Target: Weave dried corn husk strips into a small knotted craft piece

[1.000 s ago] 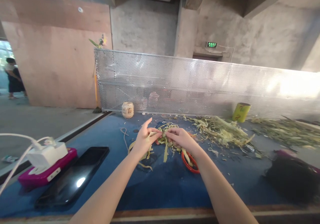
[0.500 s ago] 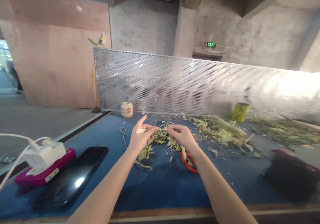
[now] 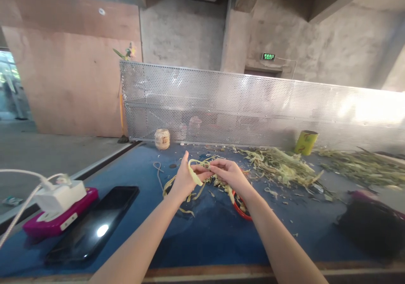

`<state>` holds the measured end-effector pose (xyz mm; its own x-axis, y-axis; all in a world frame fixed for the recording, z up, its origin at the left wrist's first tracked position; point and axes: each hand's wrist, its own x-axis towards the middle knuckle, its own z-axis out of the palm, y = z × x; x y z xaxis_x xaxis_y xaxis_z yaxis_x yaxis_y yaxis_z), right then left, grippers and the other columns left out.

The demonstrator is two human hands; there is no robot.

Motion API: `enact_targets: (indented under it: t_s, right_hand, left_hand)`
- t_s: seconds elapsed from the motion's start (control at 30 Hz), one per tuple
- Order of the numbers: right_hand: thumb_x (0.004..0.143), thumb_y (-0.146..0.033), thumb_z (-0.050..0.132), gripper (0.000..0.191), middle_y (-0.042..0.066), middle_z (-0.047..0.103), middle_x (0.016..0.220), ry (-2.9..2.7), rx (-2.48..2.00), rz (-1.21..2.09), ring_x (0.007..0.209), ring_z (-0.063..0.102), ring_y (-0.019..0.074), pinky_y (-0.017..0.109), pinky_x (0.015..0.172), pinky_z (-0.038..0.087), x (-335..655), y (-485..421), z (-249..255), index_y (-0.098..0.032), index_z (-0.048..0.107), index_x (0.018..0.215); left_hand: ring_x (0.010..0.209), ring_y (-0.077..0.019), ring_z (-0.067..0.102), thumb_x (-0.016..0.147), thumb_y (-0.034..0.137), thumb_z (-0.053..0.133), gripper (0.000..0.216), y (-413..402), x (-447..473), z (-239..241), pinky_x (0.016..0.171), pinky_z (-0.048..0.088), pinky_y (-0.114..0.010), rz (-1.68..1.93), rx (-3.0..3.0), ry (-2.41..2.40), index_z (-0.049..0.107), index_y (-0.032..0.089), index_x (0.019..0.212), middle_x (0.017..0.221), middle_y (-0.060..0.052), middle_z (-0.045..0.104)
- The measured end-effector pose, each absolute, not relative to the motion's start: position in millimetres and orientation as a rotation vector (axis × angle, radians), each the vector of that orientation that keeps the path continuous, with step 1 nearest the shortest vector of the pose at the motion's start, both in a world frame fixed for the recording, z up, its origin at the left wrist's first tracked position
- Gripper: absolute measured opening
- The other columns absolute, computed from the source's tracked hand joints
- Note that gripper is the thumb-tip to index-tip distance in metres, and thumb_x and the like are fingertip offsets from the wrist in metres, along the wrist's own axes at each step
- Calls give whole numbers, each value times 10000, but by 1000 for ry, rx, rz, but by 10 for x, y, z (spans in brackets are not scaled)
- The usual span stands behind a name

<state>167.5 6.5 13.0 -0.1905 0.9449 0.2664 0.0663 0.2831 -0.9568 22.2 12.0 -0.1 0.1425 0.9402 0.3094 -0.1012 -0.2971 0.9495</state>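
In the middle of the head view, my left hand [image 3: 182, 178] and my right hand [image 3: 230, 175] meet with their fingertips pinched close together. A pale yellow-green strip of plant leaf [image 3: 194, 175] curls over my left hand, and its far end runs to the pinched fingertips of both hands. The left thumb points upward. Loose leaf scraps [image 3: 221, 183] lie beneath and behind the hands. Partly hidden under my right wrist is a red-rimmed round dish [image 3: 241, 211]. What exactly lies between the fingertips is too small to see.
A heap of dried leaves [image 3: 281, 166] lies right of my hands, near a yellow-green cylinder [image 3: 306, 143]. A twine spool [image 3: 162, 139] stands by the perforated metal screen [image 3: 221, 102]. At left are a phone [image 3: 95, 223] and a magenta power strip [image 3: 63, 218]; a black item [image 3: 370, 225] is at right.
The pale strip, earlier lying straight across the left palm, now loops up and over the left hand. The left fingertips have moved right, up against the right ones.
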Motion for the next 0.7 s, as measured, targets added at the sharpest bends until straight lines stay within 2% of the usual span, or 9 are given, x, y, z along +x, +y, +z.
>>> enact_targets:
  t_s: [0.17,0.37,0.47,0.6,0.7]
  right_hand:
    - [596,-362,656,265,-33,512,570,-1592,-1003,1005,389,296,26,182,355,200,1664,60,131,-160,570,744]
    - [602,-420,640,302,-62,430,490,-1533,-1016,1016,366,263,24,183,348,178,1667,139,52,-153,569,724]
    - [585,-421,659,308,-74,399,467,-1482,-987,1073,361,249,24,187,354,170,1680,134,58,-155,570,714]
    - [650,-471,598,323,-66,400,486,-1406,-867,1245,361,220,14,186,367,135,1707,98,103,-153,558,692]
    - [694,-500,542,359,-69,405,495,-1407,-838,1344,349,196,10,183,366,95,1701,80,109,-160,579,805]
  left_hand:
    - [602,-138,574,538,160,729,1141,133,195,-27,593,431,-262,1348,1462,896,-58,95,1362,634,13,612]
    - [512,-108,536,516,146,737,1204,110,216,-46,541,405,-244,1216,1469,884,-129,95,1351,590,35,607]
    - [527,-117,548,527,144,734,1208,89,232,-25,549,416,-250,1170,1464,865,-152,93,1345,579,28,612]
    - [595,-131,573,559,194,727,1146,67,250,17,573,438,-254,1321,1378,840,-86,120,1363,663,0,631]
    - [595,-124,564,555,187,730,1120,62,256,43,557,438,-250,1425,1322,846,-36,135,1370,785,-45,647]
